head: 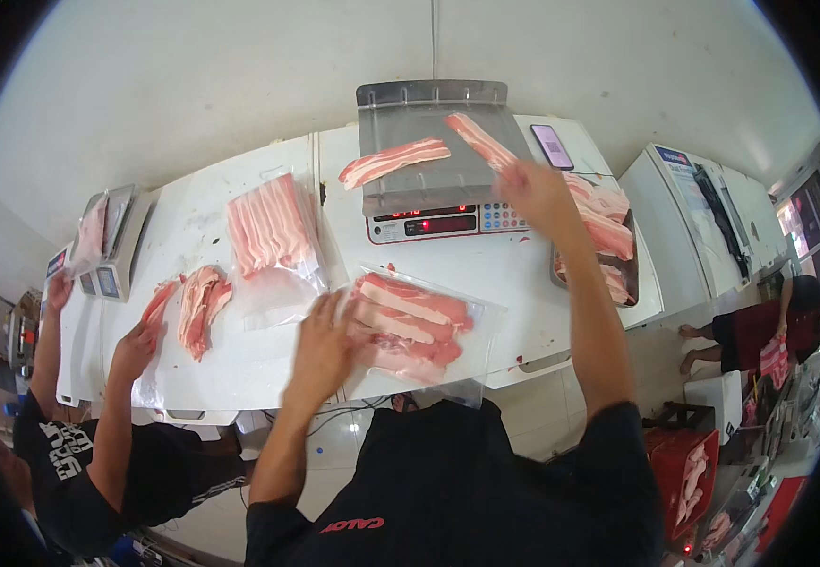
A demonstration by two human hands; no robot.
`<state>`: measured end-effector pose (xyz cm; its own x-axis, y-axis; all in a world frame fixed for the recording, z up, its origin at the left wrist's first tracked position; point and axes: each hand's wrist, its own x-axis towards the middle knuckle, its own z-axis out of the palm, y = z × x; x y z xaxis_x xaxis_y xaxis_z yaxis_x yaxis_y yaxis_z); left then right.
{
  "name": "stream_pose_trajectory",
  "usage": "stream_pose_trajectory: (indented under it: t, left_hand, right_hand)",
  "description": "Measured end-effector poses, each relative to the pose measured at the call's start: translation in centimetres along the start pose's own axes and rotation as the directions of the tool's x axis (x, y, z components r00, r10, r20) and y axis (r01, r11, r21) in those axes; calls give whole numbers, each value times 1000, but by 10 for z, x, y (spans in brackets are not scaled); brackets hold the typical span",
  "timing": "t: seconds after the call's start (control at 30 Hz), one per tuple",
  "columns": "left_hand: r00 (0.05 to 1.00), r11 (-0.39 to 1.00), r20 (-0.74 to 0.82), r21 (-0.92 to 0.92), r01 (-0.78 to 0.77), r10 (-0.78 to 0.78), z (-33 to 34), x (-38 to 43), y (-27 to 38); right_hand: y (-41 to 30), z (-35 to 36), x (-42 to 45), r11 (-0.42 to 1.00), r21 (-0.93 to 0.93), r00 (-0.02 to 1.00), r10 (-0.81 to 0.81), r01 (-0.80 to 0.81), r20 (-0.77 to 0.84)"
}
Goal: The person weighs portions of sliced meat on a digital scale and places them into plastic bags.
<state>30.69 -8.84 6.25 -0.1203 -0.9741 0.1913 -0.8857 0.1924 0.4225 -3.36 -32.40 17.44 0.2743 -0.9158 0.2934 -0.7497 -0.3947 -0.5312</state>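
My right hand (527, 195) grips the near end of a raw pork belly strip (481, 142) over the metal pan of a digital scale (431, 225). Another pork belly strip (396, 159) lies across the pan's left side. My left hand (325, 347) rests at the left edge of a clear plastic bag (484, 319) of several pork strips (410, 322); whether its fingers pinch the bag is not clear. Left of it lies a second clear bag (261, 301) with a row of pork slices (272, 227). A metal tray (634, 273) of pork strips stands beyond my right forearm.
At left a co-worker's hands (137, 347) hold a meat strip and a bagged piece (91, 230) by another scale (126, 262). A meat pile (201, 308) lies between us. A phone (552, 147) lies behind the tray. A red crate (683, 475) and another person (764, 326) are at right.
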Motion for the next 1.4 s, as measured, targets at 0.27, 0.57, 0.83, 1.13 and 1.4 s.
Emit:
stream_pose_trajectory:
  t: [0.27,0.57,0.83,1.13,1.4]
  left_hand:
    - [1000,997,9,73,14,-14,63,5,22]
    - [998,524,50,-851,23,37,65,73,106]
    - [958,-167,19,-985,-31,-288,116,172,202]
    - [975,149,-59,-989,-27,-214,179,126,300]
    - [956,-85,248,-968,237,-158,210,125,302]
  right_hand:
    - [89,67,161,914,-392,974,177,-109,141]
    - [78,51,135,996,-80,970,-15,35,241]
    - [55,-4,-74,854,354,923,-333,381,-191]
    - [114,-23,-180,892,450,997,68,-40,-47]
    - [154,-54,-217,206,952,970,136,-225,200]
